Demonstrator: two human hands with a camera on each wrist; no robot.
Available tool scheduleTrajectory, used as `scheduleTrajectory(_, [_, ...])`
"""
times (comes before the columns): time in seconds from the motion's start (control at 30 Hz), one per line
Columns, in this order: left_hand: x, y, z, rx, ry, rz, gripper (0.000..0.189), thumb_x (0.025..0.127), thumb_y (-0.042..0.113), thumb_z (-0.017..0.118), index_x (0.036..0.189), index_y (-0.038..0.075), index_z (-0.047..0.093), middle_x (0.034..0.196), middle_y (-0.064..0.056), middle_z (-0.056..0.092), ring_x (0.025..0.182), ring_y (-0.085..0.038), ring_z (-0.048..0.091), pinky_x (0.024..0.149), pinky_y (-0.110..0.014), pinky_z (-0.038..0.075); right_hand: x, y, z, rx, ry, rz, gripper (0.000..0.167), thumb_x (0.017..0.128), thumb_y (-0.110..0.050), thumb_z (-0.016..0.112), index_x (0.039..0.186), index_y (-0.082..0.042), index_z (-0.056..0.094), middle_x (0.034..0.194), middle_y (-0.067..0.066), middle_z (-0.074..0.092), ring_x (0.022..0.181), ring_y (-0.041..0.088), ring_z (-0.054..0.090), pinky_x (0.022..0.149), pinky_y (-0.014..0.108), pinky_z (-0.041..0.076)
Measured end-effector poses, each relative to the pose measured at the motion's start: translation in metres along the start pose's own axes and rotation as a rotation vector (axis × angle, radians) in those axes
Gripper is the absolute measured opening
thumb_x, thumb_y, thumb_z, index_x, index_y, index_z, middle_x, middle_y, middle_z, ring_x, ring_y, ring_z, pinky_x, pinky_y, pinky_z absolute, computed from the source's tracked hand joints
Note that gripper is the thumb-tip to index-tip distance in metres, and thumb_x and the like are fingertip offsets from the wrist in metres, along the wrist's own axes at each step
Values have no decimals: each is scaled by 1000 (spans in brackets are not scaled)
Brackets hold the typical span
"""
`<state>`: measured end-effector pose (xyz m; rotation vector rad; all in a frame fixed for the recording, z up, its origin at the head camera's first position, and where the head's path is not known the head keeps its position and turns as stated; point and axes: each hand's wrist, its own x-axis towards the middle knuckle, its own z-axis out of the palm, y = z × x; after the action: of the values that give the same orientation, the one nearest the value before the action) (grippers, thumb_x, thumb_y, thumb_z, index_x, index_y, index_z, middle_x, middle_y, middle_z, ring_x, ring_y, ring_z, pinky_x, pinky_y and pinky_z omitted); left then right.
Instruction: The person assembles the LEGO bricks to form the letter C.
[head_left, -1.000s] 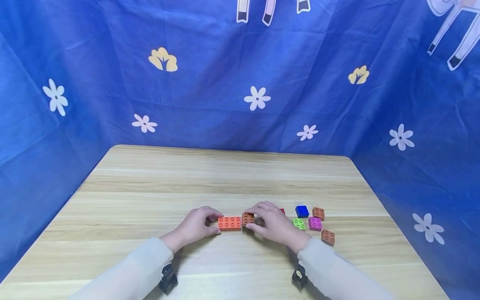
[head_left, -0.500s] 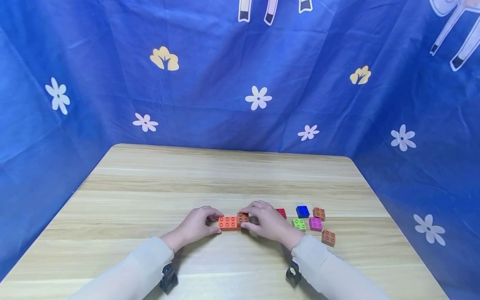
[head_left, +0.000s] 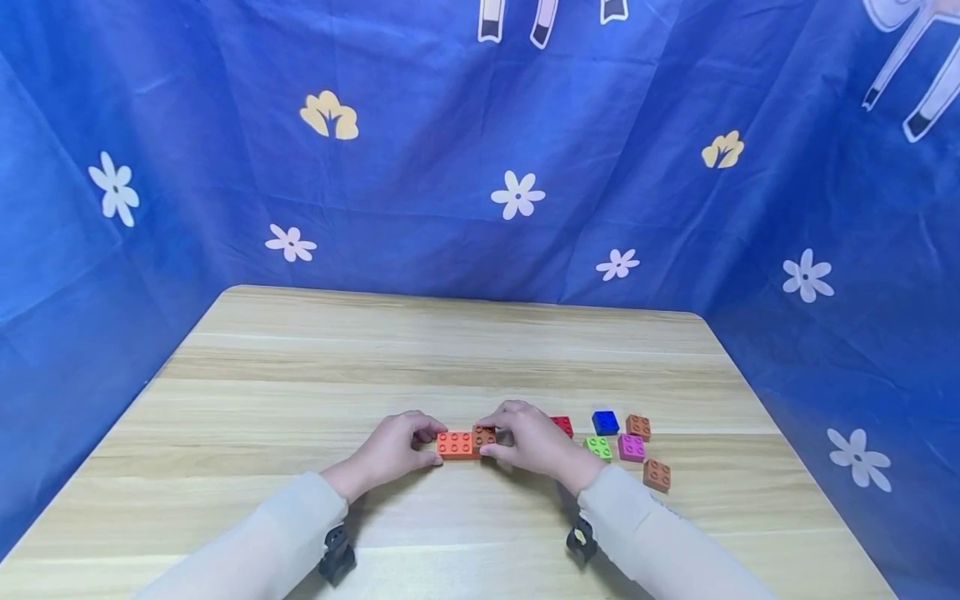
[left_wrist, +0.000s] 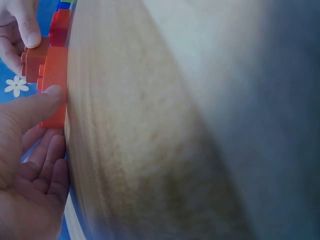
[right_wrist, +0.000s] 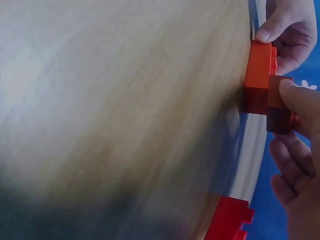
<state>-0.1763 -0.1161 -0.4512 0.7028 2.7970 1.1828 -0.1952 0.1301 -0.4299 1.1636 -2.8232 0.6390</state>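
A long orange toy brick (head_left: 454,446) lies on the table, studs up, between both hands. My left hand (head_left: 392,450) pinches its left end between thumb and fingers; the left wrist view shows the thumb (left_wrist: 46,100) on its side. At the other end, a small brown toy brick (head_left: 484,437) sits over the orange one's studs. Part of it sticks out past the end, as the right wrist view shows for the brown brick (right_wrist: 279,102). My right hand (head_left: 536,443) pinches this brown brick between thumb and fingers.
Right of my right hand lie loose bricks: red (head_left: 562,425), blue (head_left: 605,422), green (head_left: 598,448), magenta (head_left: 632,447) and two brown, one farther back (head_left: 638,427) and one nearer (head_left: 657,475). A blue patterned cloth (head_left: 420,208) hangs behind the wooden table (head_left: 337,358).
My right hand has brought the brown brick leftward, from beside the orange brick's right end to over its end studs. The left hand has kept its hold in place.
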Motion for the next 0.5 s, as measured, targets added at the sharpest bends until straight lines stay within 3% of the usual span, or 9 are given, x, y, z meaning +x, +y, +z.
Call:
scheduleTrajectory(0.13, [-1, -1, 0, 4, 5, 7, 34, 70, 10, 82, 101, 5, 69, 88, 4, 63, 80, -13, 59, 75, -31, 51, 1, -1, 1, -3, -11, 12, 40, 85, -36, 72, 118, -15, 67, 100, -4, 63, 89, 8, 57, 80, 26, 49])
scheduleTrajectory(0.5, [-1, 2, 0, 7, 8, 9, 35, 70, 8, 82, 102, 4, 69, 88, 3, 63, 81, -15, 59, 75, -31, 52, -13, 3, 7, 68, 40, 50, 54, 85, -40, 70, 130, -13, 57, 119, -1, 60, 110, 16, 55, 97, 36, 44])
